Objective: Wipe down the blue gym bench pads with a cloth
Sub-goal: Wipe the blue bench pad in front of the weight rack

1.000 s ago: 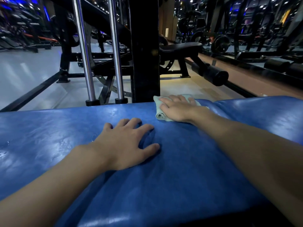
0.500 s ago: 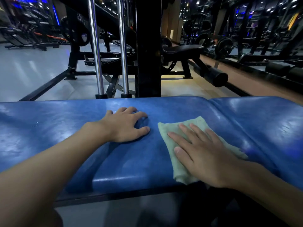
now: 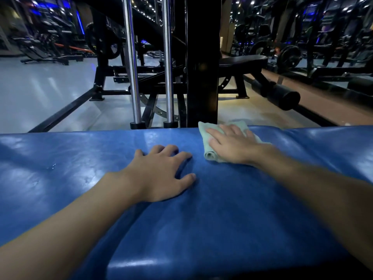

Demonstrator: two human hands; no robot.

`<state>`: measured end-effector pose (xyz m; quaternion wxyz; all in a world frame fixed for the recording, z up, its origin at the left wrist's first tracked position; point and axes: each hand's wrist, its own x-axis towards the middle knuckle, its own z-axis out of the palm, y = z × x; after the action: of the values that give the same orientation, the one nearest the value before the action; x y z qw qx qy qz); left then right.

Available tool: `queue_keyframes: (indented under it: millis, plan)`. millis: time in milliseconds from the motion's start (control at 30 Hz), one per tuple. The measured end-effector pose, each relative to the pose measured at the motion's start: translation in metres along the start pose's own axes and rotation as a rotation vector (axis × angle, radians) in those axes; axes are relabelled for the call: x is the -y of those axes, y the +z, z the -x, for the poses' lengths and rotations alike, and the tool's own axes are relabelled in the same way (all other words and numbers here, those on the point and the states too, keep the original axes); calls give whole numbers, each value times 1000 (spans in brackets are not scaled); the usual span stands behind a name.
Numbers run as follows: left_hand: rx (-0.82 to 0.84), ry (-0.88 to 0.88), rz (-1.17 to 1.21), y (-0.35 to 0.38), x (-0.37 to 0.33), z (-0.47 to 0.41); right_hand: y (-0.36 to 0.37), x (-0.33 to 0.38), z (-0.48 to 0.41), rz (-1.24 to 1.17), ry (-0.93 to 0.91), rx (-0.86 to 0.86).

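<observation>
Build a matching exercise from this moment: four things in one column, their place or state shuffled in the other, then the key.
Column one
1. left hand
2. right hand
3. cloth
4. chrome rods

Column two
A. stand upright beyond the far edge of the blue bench pad
B. pale green, lying at the pad's far edge under a hand
C. rests bare on the pad, fingers spread
D. presses flat on the cloth

Pairs: 1-C, 2-D, 3-B, 4-A
</observation>
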<state>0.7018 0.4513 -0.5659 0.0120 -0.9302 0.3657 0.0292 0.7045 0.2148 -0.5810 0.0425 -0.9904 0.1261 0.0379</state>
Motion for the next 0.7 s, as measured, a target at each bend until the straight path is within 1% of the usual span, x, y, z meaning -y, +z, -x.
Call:
queue_keyframes:
  millis: [133, 267, 367, 567, 633, 700]
  plan:
    - [-20, 13, 3, 2, 4, -2, -7, 6, -37, -44, 24, 10]
    - [1, 5, 14, 0, 6, -1, -2, 7, -29, -31, 33, 7]
    - [-5, 1, 31, -1, 8, 1, 6, 11, 8, -15, 32, 6]
    - [-18, -11, 83, -1, 9, 4, 15, 35, 128, -39, -24, -42]
    - [-31, -42, 112, -2, 8, 8, 17, 46, 164, -10, -65, -32]
    - [-53, -81, 141, -7, 4, 15, 18, 51, 184, -49, -56, -1]
